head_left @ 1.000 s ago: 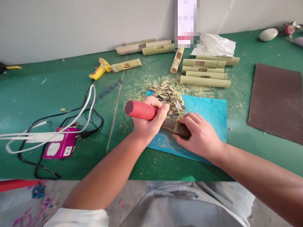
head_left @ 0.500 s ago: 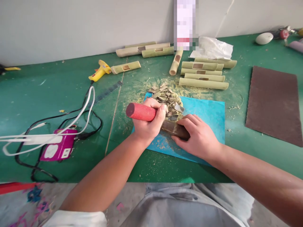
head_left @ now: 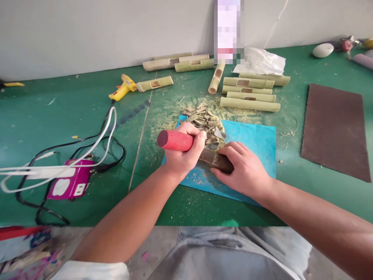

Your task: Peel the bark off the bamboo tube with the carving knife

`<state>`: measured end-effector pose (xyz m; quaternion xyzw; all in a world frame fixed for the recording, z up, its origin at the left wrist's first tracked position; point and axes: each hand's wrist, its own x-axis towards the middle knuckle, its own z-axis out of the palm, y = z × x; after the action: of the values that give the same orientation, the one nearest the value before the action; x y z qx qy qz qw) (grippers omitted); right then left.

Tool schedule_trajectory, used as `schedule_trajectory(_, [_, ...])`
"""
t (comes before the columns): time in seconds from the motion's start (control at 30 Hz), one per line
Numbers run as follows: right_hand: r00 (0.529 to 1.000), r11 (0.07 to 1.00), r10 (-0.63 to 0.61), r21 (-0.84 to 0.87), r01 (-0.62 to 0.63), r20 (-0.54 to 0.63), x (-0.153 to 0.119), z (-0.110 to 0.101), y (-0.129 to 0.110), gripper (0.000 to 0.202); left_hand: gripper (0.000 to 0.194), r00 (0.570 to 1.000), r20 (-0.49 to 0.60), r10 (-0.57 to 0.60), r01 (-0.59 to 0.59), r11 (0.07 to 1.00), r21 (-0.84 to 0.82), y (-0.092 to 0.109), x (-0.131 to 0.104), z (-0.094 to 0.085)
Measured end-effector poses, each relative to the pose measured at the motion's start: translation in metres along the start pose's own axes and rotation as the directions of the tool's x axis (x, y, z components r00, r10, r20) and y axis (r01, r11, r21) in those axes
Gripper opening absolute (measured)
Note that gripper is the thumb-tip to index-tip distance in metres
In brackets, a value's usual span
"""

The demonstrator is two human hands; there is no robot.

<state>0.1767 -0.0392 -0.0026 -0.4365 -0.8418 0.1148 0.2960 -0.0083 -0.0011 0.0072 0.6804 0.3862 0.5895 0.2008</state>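
Note:
My left hand (head_left: 185, 155) is closed around the thick red handle (head_left: 175, 140) of a tool, its butt end pointing left. The tool's working end is hidden behind my fingers. Under my right hand (head_left: 246, 165) lies a dark brown bamboo tube (head_left: 212, 157), its right end gripped between thumb and fingers. The tube's left part runs behind my left hand. Both hands are over a blue sheet (head_left: 256, 142). A heap of bamboo chips (head_left: 204, 118) covers the sheet's far left corner, just beyond the tube.
Pale bamboo tubes with cut openings (head_left: 247, 91) lie at the back. A yellow glue gun (head_left: 124, 87) and a purple power strip (head_left: 71, 179) with tangled cords are on the left. To the right is a brown rectangular sheet (head_left: 336, 132); behind, crumpled white plastic (head_left: 259, 61).
The red handle and my left hand have shifted slightly right and down. My right hand and the tube stay almost where they were. The whole view has moved a little.

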Motion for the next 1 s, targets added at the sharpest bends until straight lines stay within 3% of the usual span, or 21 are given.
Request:
schedule_trajectory(0.17, [0.999, 0.999, 0.029, 0.014, -0.029, 0.016, 0.0005, -0.0008, -0.0002, 0.022, 0.033, 1.000, -0.006, -0.031, 0.030, 0.996, -0.085, -0.0044, -0.0010, 0.0022])
schedule_trajectory(0.33, [0.999, 0.999, 0.031, 0.016, -0.031, 0.015, 0.0004, -0.0010, -0.0006, 0.021, 0.036, 0.995, -0.098, -0.037, 0.018, 0.982, -0.187, -0.0054, 0.0007, 0.0046])
schedule_trajectory(0.47, [0.999, 0.999, 0.030, 0.010, -0.030, 0.019, 0.0002, -0.0010, -0.0004, 0.023, 0.035, 0.992, -0.120, -0.034, 0.013, 0.985, -0.170, -0.0048, 0.0011, 0.0048])
schedule_trajectory(0.67, [1.000, 1.000, 0.022, 0.003, -0.022, 0.009, 0.0002, -0.0005, -0.0002, 0.024, 0.028, 1.000, -0.020, -0.022, 0.020, 0.998, -0.068, -0.0045, 0.0000, 0.0016])
schedule_trajectory(0.87, [0.999, 0.999, 0.041, 0.013, -0.041, 0.025, -0.0002, 0.0000, 0.0000, 0.022, 0.023, 0.998, 0.039, 0.052, -0.052, 0.999, 0.015, -0.0047, 0.0009, -0.0024])
schedule_trajectory(1.0, [0.999, 0.998, 0.045, 0.031, -0.046, 0.024, 0.0004, -0.0002, -0.0015, 0.018, 0.024, 0.996, 0.088, 0.016, -0.018, 1.000, 0.024, -0.0027, 0.0014, -0.0050])
